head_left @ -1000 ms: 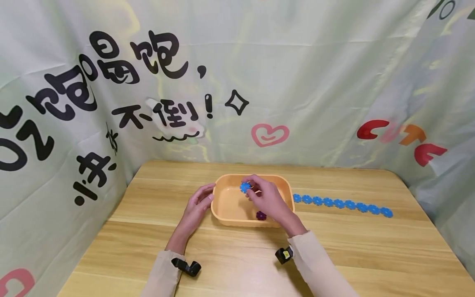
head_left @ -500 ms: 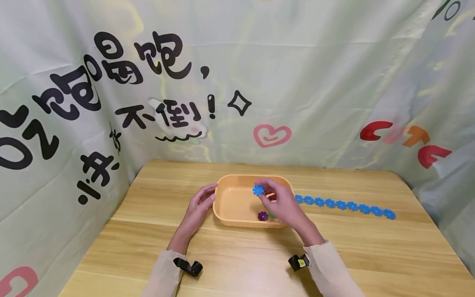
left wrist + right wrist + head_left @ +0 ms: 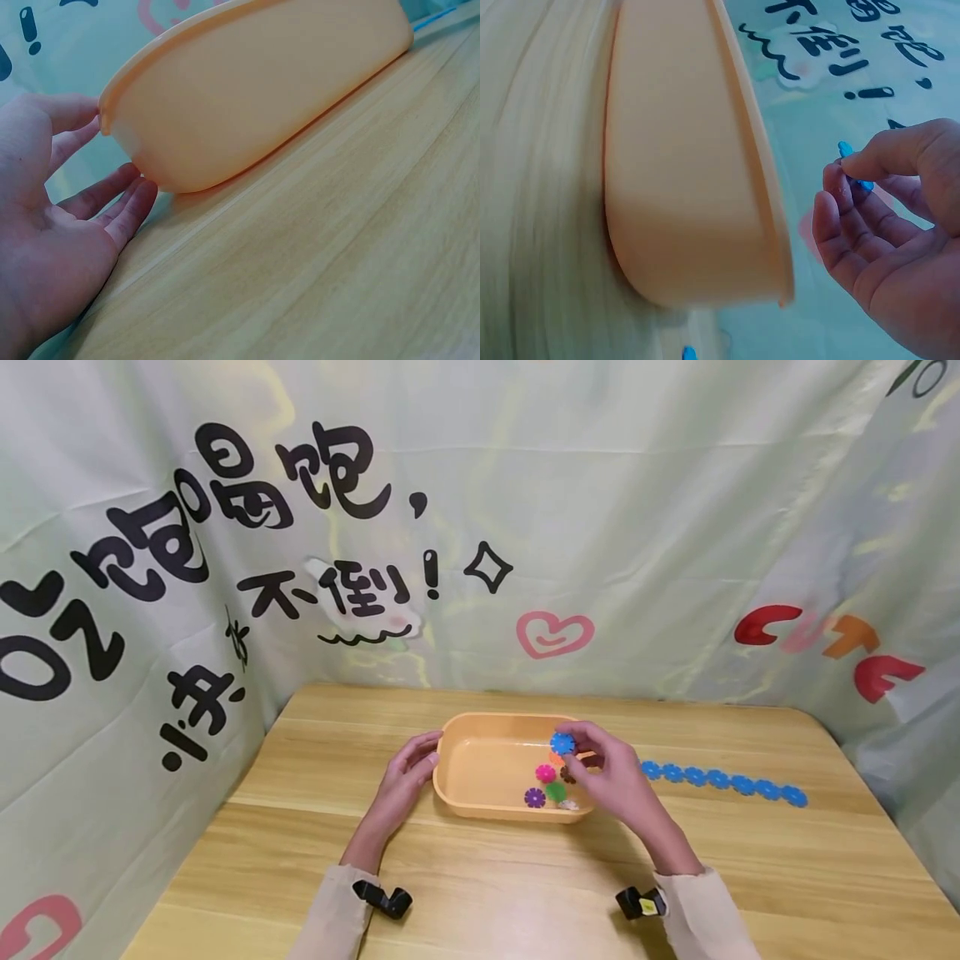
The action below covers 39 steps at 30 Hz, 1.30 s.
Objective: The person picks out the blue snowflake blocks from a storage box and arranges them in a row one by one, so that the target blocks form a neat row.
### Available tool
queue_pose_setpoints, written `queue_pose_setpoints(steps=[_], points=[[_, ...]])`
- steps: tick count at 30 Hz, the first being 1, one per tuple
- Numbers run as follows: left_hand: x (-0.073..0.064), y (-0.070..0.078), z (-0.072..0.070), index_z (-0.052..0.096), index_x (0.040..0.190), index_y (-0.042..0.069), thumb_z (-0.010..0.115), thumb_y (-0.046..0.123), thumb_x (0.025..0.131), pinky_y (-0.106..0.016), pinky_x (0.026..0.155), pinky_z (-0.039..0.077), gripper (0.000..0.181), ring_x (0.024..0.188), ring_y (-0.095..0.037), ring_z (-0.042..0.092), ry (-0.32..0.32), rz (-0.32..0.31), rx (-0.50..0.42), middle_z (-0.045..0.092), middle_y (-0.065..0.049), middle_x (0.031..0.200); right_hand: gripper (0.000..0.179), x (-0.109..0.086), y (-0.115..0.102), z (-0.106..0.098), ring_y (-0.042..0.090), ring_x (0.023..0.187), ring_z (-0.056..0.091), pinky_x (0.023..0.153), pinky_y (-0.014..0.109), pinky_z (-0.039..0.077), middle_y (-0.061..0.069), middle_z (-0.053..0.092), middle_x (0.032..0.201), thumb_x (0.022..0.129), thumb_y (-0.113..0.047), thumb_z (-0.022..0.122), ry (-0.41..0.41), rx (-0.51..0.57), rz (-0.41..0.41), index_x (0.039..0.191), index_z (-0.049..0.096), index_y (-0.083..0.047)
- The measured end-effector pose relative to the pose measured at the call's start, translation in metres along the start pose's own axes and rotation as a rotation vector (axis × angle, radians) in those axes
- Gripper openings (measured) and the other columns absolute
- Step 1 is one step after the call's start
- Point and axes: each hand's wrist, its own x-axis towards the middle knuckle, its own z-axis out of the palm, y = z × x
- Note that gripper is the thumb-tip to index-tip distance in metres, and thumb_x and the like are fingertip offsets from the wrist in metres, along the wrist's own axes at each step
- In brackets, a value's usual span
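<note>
My right hand (image 3: 617,777) pinches a blue snowflake disc (image 3: 562,743), a round toy piece with notched edges, over the right end of an orange plastic basin (image 3: 480,768). In the right wrist view, the blue disc (image 3: 844,149) sits edge-on between thumb and fingertips of the right hand (image 3: 900,225). My left hand (image 3: 402,781) is at the basin's left end. The left wrist view has the fingers of the left hand (image 3: 52,210) extended, fingertips touching the basin's end wall and rim. Pink, purple, green and other discs (image 3: 545,773) lie at the basin's right side.
To the right of the basin, a row of blue discs (image 3: 717,779) runs across the wooden table (image 3: 480,877), slanting toward the front right. A printed cloth (image 3: 637,543) hangs behind the table and at both sides.
My right hand has moved right with the blue disc, from the basin's middle to its right end. More coloured discs in the basin now show. My left hand has stayed at the basin.
</note>
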Motion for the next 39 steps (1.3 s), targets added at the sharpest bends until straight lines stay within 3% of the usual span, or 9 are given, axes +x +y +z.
queue_pose_setpoints(steps=[10,17,30,33,39], points=[[0.001,0.001,0.001,0.056,0.144,0.010,0.062,0.019,0.104,-0.033,0.097,0.054,0.041,0.133,-0.031,0.050,0.005,0.013,-0.001,0.053,-0.014,0.145,0.035,-0.004,0.010,-0.030,0.021,0.097,0.067,0.078,0.023,0.058,0.010,0.071,0.109,0.097,-0.001,0.069,0.105,-0.025,-0.022,0.131,0.065,-0.008],[-0.002,0.000,-0.002,0.055,0.144,0.010,0.062,0.021,0.104,-0.032,0.098,0.054,0.042,0.134,-0.032,0.050,-0.001,0.005,0.000,0.053,-0.015,0.146,0.038,-0.010,0.016,-0.047,0.009,0.094,0.064,0.075,0.014,0.054,0.015,0.071,0.112,0.094,0.002,0.070,0.187,-0.073,-0.045,0.131,0.065,-0.004],[-0.004,-0.002,-0.004,0.055,0.144,0.010,0.063,0.021,0.103,-0.032,0.099,0.053,0.043,0.134,-0.030,0.050,0.010,-0.001,-0.013,0.052,-0.016,0.146,0.037,-0.018,0.034,-0.082,-0.006,0.091,0.059,0.074,0.008,0.051,0.018,0.070,0.110,0.095,0.003,0.069,0.289,-0.161,0.001,0.131,0.065,-0.001],[-0.003,-0.002,-0.003,0.055,0.145,0.009,0.064,0.022,0.103,-0.033,0.100,0.053,0.045,0.134,-0.030,0.050,0.001,-0.001,-0.015,0.052,-0.016,0.147,0.037,-0.024,0.040,-0.095,-0.007,0.090,0.059,0.074,0.006,0.050,0.011,0.070,0.109,0.095,0.001,0.070,0.314,-0.158,0.021,0.131,0.065,0.000],[-0.001,-0.001,-0.001,0.055,0.145,0.009,0.063,0.021,0.104,-0.034,0.101,0.052,0.043,0.135,-0.031,0.049,-0.013,0.008,-0.012,0.052,-0.016,0.147,0.039,-0.038,0.050,-0.119,-0.006,0.092,0.059,0.077,0.004,0.048,-0.017,0.064,0.107,0.095,-0.002,0.071,0.379,-0.131,0.084,0.133,0.063,0.004]])
